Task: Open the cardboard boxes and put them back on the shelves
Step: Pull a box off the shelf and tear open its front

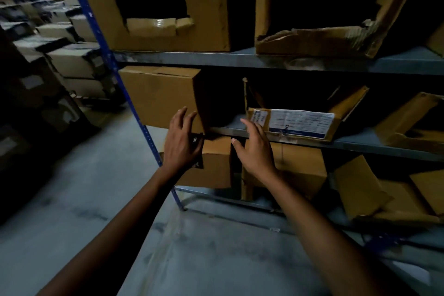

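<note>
Cardboard fills every level, brown and matt, the first says. How far along is it?

Partway, I judge, the second answers. Far out to the left of the left hand, pale stacked cartons sit blurred; I cannot tell their state. Just left of that hand runs the blue upright, punched metal. Next comes the closed box, flaps flat and edges crisp, standing on the middle shelf with its front past the edge. That one is left to do.

And the hand itself?

Spread open, fingers straight, tips laid on that box's lower right corner, gripping nothing. Under its palm a smaller box with black print sits on the bottom level and looks shut as well. High above it, a big carton has its front cut out in a clean rectangle.

The right hand?

Open too, fingers loosely extended and empty, held before the shelf edge. Just right of its fingertips sits the labelled box, its front folded down with a glossy white printed label across it. It is opened and on the shelf. Above this hand a torn carton shows a crushed, ragged lip and a dark interior. Further right, an opened box has its flaps askew, so that side seems finished.
</note>
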`<state>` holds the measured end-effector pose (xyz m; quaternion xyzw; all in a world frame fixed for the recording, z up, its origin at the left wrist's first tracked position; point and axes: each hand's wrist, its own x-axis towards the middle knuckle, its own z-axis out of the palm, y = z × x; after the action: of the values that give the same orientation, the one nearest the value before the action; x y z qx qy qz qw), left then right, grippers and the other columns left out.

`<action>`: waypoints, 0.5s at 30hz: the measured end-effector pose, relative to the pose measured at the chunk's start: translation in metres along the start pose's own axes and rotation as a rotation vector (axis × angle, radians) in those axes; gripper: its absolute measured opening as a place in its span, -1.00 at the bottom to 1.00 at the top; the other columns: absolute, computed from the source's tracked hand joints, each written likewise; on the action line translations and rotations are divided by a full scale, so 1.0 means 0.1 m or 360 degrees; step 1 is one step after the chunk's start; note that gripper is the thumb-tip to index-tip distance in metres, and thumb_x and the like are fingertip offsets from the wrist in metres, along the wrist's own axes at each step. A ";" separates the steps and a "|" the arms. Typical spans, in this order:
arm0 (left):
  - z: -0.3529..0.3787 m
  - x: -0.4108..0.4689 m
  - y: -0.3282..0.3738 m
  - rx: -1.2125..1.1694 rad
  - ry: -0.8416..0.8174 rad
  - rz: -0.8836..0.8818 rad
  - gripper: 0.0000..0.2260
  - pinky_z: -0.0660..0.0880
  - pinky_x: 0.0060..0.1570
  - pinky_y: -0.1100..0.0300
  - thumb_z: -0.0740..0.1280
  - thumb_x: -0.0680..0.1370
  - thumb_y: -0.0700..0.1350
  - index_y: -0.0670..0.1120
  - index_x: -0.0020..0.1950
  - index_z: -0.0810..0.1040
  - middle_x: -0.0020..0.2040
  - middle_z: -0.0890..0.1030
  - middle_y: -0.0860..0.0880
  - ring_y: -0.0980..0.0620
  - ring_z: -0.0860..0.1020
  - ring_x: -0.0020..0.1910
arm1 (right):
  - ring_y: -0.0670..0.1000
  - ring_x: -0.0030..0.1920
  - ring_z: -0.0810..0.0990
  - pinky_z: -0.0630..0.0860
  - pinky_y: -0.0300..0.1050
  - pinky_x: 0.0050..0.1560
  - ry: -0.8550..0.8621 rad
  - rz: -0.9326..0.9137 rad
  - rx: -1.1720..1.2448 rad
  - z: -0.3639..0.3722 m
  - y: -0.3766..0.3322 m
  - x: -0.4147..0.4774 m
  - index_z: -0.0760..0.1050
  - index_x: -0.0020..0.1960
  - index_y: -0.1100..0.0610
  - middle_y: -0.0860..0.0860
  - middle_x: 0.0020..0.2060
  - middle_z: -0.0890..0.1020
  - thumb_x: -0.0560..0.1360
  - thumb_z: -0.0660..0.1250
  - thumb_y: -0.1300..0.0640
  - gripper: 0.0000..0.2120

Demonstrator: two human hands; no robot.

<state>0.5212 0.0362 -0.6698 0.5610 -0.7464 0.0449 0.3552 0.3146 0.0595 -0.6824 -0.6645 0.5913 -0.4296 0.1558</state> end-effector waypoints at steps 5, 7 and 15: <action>-0.38 -0.18 -0.60 -0.0045 0.0015 -0.0059 -0.48 0.45 0.20 0.00 0.34 0.50 -0.09 -0.11 0.45 0.31 0.47 0.26 -0.16 -0.15 0.29 0.42 | 0.03 0.34 0.42 0.41 -0.09 0.26 -0.0019 0.0140 0.0027 0.57 -0.58 -0.10 0.32 0.46 0.02 0.01 0.38 0.39 0.54 0.35 0.06 -0.49; -0.50 -0.20 -0.84 -0.0060 0.0013 -0.0129 -0.47 0.44 0.20 0.03 0.35 0.51 -0.11 -0.09 0.45 0.30 0.47 0.27 -0.14 -0.12 0.28 0.42 | 0.05 0.34 0.43 0.42 -0.05 0.28 -0.0041 0.0155 0.0051 0.80 -0.80 -0.14 0.32 0.46 0.03 0.03 0.38 0.40 0.54 0.35 0.07 -0.49; -0.80 -0.10 -1.64 -0.0163 -0.0009 -0.0339 -0.48 0.45 0.17 0.10 0.36 0.53 -0.06 -0.03 0.45 0.28 0.42 0.32 -0.06 -0.04 0.35 0.37 | 0.05 0.28 0.48 0.51 0.07 0.21 0.0022 0.0269 0.0090 1.37 -1.24 -0.11 0.37 0.41 -0.03 0.01 0.34 0.43 0.52 0.38 0.06 -0.52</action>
<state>0.7034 0.0217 -0.6706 0.6185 -0.6849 -0.0329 0.3839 0.4992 0.0594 -0.6776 -0.6047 0.6338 -0.4360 0.2061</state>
